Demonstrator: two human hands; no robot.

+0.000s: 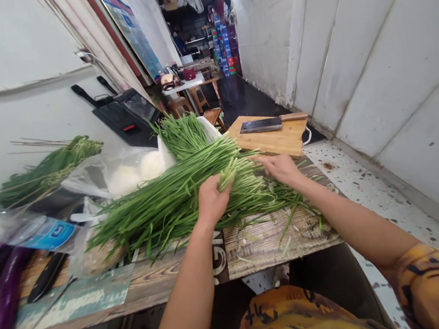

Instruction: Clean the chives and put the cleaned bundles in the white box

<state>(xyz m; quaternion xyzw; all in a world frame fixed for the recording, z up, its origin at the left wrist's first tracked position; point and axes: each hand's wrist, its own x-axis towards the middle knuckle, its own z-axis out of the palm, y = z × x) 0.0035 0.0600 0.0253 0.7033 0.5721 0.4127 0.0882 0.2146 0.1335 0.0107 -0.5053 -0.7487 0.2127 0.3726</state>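
Note:
A large heap of garlic chives lies across the table, with its pale stem ends pointing right. My left hand is closed round a small bunch of garlic chives, whose cut ends stick out past the thumb. To the right of those ends, my right hand is closed, its fingertips pinched together at the edge of the heap. What lies between them is too small to make out. Loose trimmings are scattered on the wood-patterned tabletop below.
A cleaver rests on a cutting board behind my right hand. More chives fill a white container at the back. Leftward are a plastic bag with white contents, a water bottle, eggplants and a black-handled knife.

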